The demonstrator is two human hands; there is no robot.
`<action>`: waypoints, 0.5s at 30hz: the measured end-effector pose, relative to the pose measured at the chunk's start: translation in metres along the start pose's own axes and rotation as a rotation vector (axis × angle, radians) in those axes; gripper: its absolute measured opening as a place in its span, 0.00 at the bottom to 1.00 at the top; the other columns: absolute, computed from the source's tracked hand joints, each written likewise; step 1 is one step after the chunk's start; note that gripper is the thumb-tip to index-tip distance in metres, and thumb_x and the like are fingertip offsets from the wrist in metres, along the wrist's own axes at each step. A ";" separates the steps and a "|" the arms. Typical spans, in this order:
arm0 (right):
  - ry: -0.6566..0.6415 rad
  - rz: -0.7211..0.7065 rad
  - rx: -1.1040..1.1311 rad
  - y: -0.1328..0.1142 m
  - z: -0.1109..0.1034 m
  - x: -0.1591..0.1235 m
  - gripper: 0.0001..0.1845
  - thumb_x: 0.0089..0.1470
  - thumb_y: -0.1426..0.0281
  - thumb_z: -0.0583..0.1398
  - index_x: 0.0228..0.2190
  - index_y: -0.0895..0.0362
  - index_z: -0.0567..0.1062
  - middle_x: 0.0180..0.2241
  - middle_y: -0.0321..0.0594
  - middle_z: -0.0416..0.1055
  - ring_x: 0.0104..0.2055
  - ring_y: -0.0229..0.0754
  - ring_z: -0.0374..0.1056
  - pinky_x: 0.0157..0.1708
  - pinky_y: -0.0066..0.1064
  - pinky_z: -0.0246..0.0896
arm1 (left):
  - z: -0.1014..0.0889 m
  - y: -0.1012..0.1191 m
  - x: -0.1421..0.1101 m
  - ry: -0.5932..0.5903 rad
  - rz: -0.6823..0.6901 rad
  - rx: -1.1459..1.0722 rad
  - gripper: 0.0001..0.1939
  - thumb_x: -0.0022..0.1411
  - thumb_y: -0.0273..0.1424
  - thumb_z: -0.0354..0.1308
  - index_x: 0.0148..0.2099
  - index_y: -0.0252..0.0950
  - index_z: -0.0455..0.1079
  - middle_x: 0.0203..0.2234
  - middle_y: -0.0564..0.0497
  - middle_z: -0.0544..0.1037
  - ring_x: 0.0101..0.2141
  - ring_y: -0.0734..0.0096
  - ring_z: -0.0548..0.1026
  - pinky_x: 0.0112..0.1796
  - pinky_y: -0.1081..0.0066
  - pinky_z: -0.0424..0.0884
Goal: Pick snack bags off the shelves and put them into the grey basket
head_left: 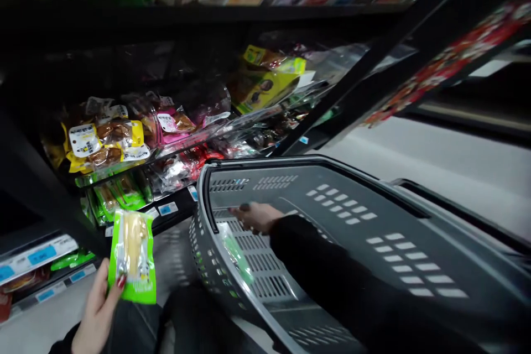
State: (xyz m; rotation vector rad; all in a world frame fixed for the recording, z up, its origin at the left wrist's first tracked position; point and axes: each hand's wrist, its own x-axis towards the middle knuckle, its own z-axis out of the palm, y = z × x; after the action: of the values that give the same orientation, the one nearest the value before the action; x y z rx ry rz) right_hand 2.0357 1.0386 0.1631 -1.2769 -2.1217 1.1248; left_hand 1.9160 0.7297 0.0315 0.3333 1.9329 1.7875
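Between the thumb and fingers of my left hand (97, 301) is a green-edged, sealed snack packet (133, 254) with a clear front and pale yellow pieces inside. It is held upright at lower left, in front of the shelves. My right hand (259, 218) is inside the grey plastic shopping basket (344, 163), above its slotted bottom. Motion blurs its fingers, and no held thing shows there. Below that hand, a green and clear packet (237, 257) lies in the basket, against its left side.
Clear shelf bins hold yellow packets (105, 144), pink packets (176, 121) and a yellow-green bag (263, 88). Green packets (120, 193) lie on the lower shelf. A dark slanted shelf post (373, 61) rises behind the basket. Price labels (41, 254) line the shelf edge at left.
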 end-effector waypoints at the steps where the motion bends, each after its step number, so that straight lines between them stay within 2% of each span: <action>1: -0.080 -0.021 -0.015 -0.012 -0.003 -0.005 0.15 0.49 0.62 0.61 0.19 0.60 0.72 0.15 0.32 0.66 0.17 0.33 0.61 0.20 0.27 0.58 | -0.010 -0.007 -0.017 -0.038 -0.012 0.045 0.26 0.53 0.43 0.58 0.53 0.42 0.62 0.50 0.49 0.72 0.57 0.52 0.60 0.53 0.58 0.63; 3: -0.264 -0.145 -0.012 -0.034 -0.002 -0.037 0.17 0.48 0.60 0.59 0.15 0.57 0.70 0.12 0.32 0.64 0.16 0.35 0.61 0.19 0.28 0.55 | -0.025 -0.015 -0.047 -0.168 -0.005 0.210 0.22 0.55 0.41 0.57 0.52 0.45 0.65 0.50 0.50 0.73 0.56 0.51 0.63 0.52 0.58 0.65; 5: -0.315 -0.317 -0.014 -0.049 0.010 -0.091 0.15 0.49 0.58 0.56 0.22 0.55 0.73 0.19 0.36 0.70 0.23 0.41 0.67 0.24 0.31 0.60 | -0.028 -0.010 -0.069 -0.295 0.108 0.406 0.18 0.57 0.36 0.56 0.52 0.48 0.67 0.50 0.51 0.73 0.51 0.52 0.69 0.47 0.61 0.71; 6: -0.298 -0.352 -0.026 -0.053 0.020 -0.120 0.14 0.46 0.57 0.58 0.29 0.54 0.75 0.24 0.38 0.74 0.26 0.44 0.69 0.27 0.34 0.62 | -0.026 -0.002 -0.078 -0.353 0.224 0.492 0.18 0.58 0.33 0.54 0.51 0.49 0.68 0.50 0.51 0.73 0.49 0.53 0.71 0.45 0.62 0.73; 8: -0.201 -0.400 -0.023 -0.054 0.042 -0.170 0.29 0.40 0.58 0.63 0.45 0.55 0.70 0.38 0.45 0.75 0.37 0.52 0.71 0.34 0.38 0.65 | -0.016 0.024 -0.092 -0.465 0.526 0.634 0.19 0.60 0.28 0.51 0.52 0.49 0.68 0.53 0.51 0.70 0.48 0.56 0.72 0.45 0.65 0.73; 9: -0.150 -0.398 -0.006 -0.051 0.053 -0.187 0.30 0.42 0.59 0.62 0.48 0.55 0.68 0.43 0.46 0.73 0.41 0.53 0.70 0.38 0.39 0.65 | -0.011 0.038 -0.097 -0.535 0.677 0.689 0.19 0.60 0.26 0.49 0.52 0.47 0.68 0.53 0.50 0.69 0.50 0.56 0.70 0.47 0.64 0.71; 10: -0.117 -0.385 0.025 -0.048 0.062 -0.199 0.29 0.44 0.60 0.60 0.49 0.54 0.67 0.45 0.46 0.72 0.43 0.52 0.70 0.40 0.39 0.64 | -0.007 0.052 -0.101 -0.564 0.771 0.751 0.21 0.61 0.24 0.48 0.54 0.43 0.67 0.54 0.48 0.68 0.53 0.56 0.66 0.51 0.63 0.67; 12: -0.100 -0.310 0.123 -0.038 0.074 -0.208 0.18 0.49 0.63 0.56 0.42 0.55 0.72 0.39 0.43 0.74 0.39 0.49 0.70 0.38 0.36 0.64 | -0.003 0.070 -0.106 -0.573 0.885 0.797 0.21 0.61 0.20 0.46 0.52 0.40 0.69 0.55 0.45 0.67 0.58 0.56 0.59 0.57 0.56 0.56; 14: -0.102 -0.185 0.262 -0.026 0.080 -0.205 0.14 0.49 0.61 0.56 0.33 0.56 0.74 0.30 0.41 0.75 0.31 0.46 0.70 0.31 0.33 0.64 | -0.007 0.074 -0.112 -0.562 0.847 0.739 0.18 0.60 0.23 0.49 0.50 0.40 0.69 0.57 0.45 0.64 0.60 0.51 0.52 0.59 0.48 0.45; 15: -0.093 -0.114 0.337 -0.020 0.081 -0.203 0.15 0.47 0.58 0.58 0.29 0.57 0.74 0.27 0.41 0.74 0.29 0.45 0.69 0.29 0.32 0.64 | -0.010 0.071 -0.115 -0.546 0.766 0.656 0.17 0.58 0.27 0.52 0.50 0.40 0.68 0.58 0.44 0.62 0.61 0.49 0.49 0.58 0.45 0.43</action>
State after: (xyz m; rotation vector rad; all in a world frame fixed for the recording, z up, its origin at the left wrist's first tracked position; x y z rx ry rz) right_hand 2.0687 0.8224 0.1424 -0.9550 -1.9340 1.4415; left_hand 1.9986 0.6733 0.1224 1.7697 2.0272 1.1333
